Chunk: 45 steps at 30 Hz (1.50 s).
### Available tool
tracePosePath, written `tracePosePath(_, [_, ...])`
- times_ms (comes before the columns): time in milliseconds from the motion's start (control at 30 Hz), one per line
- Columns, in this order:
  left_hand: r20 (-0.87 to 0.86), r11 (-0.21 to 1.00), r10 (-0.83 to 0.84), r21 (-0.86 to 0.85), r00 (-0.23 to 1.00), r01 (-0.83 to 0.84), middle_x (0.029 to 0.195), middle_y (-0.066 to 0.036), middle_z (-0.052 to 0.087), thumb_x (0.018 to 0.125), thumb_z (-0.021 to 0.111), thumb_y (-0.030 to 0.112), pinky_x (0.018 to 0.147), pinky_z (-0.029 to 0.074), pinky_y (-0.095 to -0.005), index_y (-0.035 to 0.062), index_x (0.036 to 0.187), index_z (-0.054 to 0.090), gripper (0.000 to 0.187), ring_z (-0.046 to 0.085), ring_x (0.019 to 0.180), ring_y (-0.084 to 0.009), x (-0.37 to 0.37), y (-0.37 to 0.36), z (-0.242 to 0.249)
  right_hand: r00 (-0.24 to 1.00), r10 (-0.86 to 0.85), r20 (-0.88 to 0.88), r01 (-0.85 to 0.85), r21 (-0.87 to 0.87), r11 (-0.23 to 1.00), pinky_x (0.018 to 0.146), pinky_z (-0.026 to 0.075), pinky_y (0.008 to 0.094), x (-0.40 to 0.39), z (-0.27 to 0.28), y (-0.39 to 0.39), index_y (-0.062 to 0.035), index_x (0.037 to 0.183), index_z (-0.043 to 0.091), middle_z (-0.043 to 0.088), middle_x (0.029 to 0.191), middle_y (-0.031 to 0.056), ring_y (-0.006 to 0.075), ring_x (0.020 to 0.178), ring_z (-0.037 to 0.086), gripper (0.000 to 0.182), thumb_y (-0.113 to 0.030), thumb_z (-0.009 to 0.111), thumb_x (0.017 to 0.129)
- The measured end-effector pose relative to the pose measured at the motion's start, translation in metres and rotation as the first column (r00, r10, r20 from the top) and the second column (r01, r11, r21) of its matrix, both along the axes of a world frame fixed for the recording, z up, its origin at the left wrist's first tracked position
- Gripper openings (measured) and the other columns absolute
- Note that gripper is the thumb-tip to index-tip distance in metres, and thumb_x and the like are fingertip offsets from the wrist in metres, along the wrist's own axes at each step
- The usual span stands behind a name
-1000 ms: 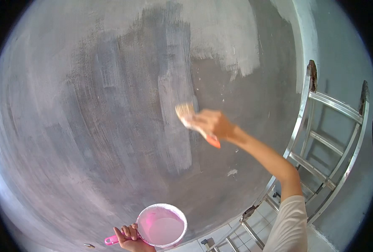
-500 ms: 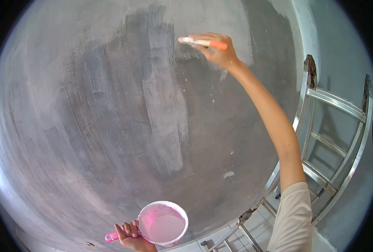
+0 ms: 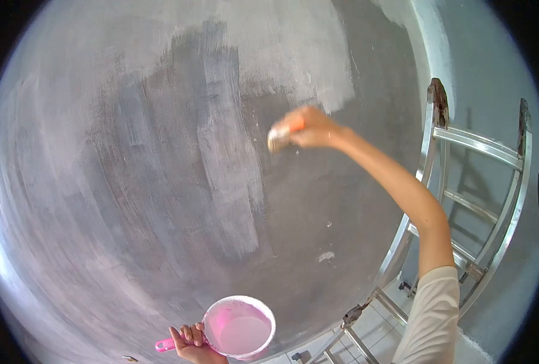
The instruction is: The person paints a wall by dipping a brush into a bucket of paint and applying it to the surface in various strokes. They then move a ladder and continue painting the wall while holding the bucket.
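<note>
My right hand point(image 3: 309, 128) is closed round the orange handle of a paintbrush point(image 3: 278, 138), whose pale bristles point down and left in front of the patchy grey wall point(image 3: 318, 194). At the bottom, my left hand point(image 3: 192, 343) grips the pink handle of a round pot point(image 3: 239, 327). Whitish liquid lies in the pot, and its rim is smeared with white. Lighter paint strokes run down the middle of the wall and across its upper part. The brush and hand are slightly blurred.
An aluminium folding ladder point(image 3: 479, 142) stands at the right, its lower section reaching down to the bottom centre. Pale floor tiles point(image 3: 366, 327) show beneath it. Behind the ladder is a blue-green wall point(image 3: 494, 79).
My right hand has moved down with the brush, which has turned from pointing left to pointing down. More light paint shows at the upper right. The view has shifted slightly.
</note>
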<state>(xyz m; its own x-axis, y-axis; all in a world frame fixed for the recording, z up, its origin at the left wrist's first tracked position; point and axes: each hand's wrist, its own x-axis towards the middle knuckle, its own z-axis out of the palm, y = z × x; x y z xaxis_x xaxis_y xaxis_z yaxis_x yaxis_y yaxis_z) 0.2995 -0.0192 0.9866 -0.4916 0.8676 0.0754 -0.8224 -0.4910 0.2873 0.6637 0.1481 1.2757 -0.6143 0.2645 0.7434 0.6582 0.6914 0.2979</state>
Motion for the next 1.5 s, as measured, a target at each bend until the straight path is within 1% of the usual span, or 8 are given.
tracePosePath(267, [0.014, 0.998, 0.022, -0.056, 1.000, -0.021, 0.040, 0.002, 0.027, 0.094, 0.041, 0.035, 0.062, 0.045, -0.0286, 0.0136, 0.054, 0.038, 0.046, 0.047, 0.048, -0.0167, -0.002, 0.000, -0.006, 0.984, -0.048, -0.172, 0.130, 0.504, 0.854, 0.057, 0.051, 0.0280, 0.009, 0.051, 0.010, -0.0245, 0.097, 0.069, 0.068, 0.083, 0.0006, 0.0138, 0.067, 0.063, 0.019, -0.021, 0.064, 0.079])
tracePosePath(400, [-0.003, 0.999, 0.024, -0.047, 1.000, -0.024, 0.041, 0.002, 0.025, 0.094, 0.041, 0.035, 0.061, 0.045, -0.0277, 0.0136, 0.054, 0.037, 0.046, 0.048, 0.050, -0.0169, 0.002, -0.002, -0.001, 0.986, -0.144, 0.081, 0.101, 0.396, 0.913, 0.055, 0.050, 0.0289, 0.017, -0.035, 0.005, -0.0251, 0.097, 0.068, 0.067, 0.078, 0.0016, 0.0169, 0.064, 0.062, 0.019, -0.019, 0.063, 0.080])
tracePosePath(567, [0.012, 0.999, -0.027, -0.032, 1.000, 0.027, 0.041, 0.002, 0.024, 0.094, 0.041, 0.035, 0.061, 0.044, -0.0282, 0.0135, 0.053, 0.035, 0.046, 0.047, 0.049, -0.0172, 0.003, -0.006, 0.003, 0.957, -0.131, 0.260, 0.182, -0.182, 0.966, 0.063, 0.051, 0.0298, 0.021, -0.077, -0.028, -0.0191, 0.088, 0.071, 0.069, 0.084, 0.0027, 0.0162, 0.073, 0.065, 0.013, -0.019, 0.066, 0.076])
tracePosePath(800, [0.008, 0.997, -0.034, -0.076, 0.999, 0.034, 0.041, 0.002, 0.025, 0.094, 0.040, 0.035, 0.059, 0.045, -0.0277, 0.0133, 0.052, 0.037, 0.048, 0.045, 0.046, -0.0164, 0.010, -0.005, 0.005, 0.903, 0.041, -0.429, 0.059, 0.218, 0.974, 0.069, 0.052, 0.0270, 0.032, 0.063, -0.014, -0.0173, 0.094, 0.070, 0.068, 0.094, 0.0007, 0.0131, 0.079, 0.065, 0.014, -0.016, 0.062, 0.082])
tracePosePath(900, [0.010, 0.997, -0.031, -0.076, 0.999, 0.032, 0.041, 0.002, 0.025, 0.095, 0.040, 0.035, 0.058, 0.046, -0.0280, 0.0132, 0.052, 0.037, 0.048, 0.043, 0.044, -0.0153, 0.010, -0.005, 0.002, 0.881, 0.171, -0.442, -0.018, 0.329, 0.944, 0.068, 0.053, 0.0267, 0.037, 0.070, 0.010, -0.0183, 0.097, 0.069, 0.069, 0.091, 0.0017, 0.0150, 0.078, 0.066, 0.017, -0.014, 0.061, 0.083])
tracePosePath(1033, [0.063, 0.992, -0.051, -0.113, 0.997, 0.058, 0.041, 0.002, 0.024, 0.094, 0.039, 0.034, 0.056, 0.044, -0.0271, 0.0140, 0.053, 0.036, 0.046, 0.039, 0.043, -0.0139, 0.022, -0.010, 0.015, 0.987, -0.125, -0.097, 0.156, 0.472, 0.868, 0.060, 0.050, 0.0307, 0.015, -0.035, 0.003, -0.0212, 0.104, 0.066, 0.068, 0.084, 0.0037, 0.0183, 0.067, 0.063, 0.027, -0.013, 0.063, 0.079])
tracePosePath(1333, [0.054, 0.991, -0.132, 0.024, 0.990, 0.130, 0.045, 0.002, 0.027, 0.094, 0.041, 0.034, 0.056, 0.041, -0.0273, 0.0128, 0.054, 0.036, 0.045, 0.036, 0.043, -0.0141, 0.031, -0.005, 0.016, 0.993, 0.091, 0.076, -0.067, -0.275, 0.959, 0.063, 0.051, 0.0280, -0.030, -0.129, -0.099, -0.0130, 0.091, 0.070, 0.068, 0.090, 0.0040, 0.0186, 0.072, 0.064, 0.015, -0.015, 0.066, 0.077])
tracePosePath(1500, [-0.063, 0.991, -0.111, -0.083, 0.992, 0.105, 0.044, 0.000, 0.027, 0.093, 0.040, 0.036, 0.062, 0.040, -0.0277, 0.0119, 0.053, 0.034, 0.048, 0.040, 0.048, -0.0174, 0.046, -0.013, 0.025, 0.857, 0.412, -0.309, -0.506, -0.653, 0.563, 0.057, 0.050, 0.0317, -0.094, -0.152, -0.150, -0.0063, 0.090, 0.068, 0.067, 0.079, 0.0106, 0.0252, 0.064, 0.063, 0.021, -0.021, 0.067, 0.074])
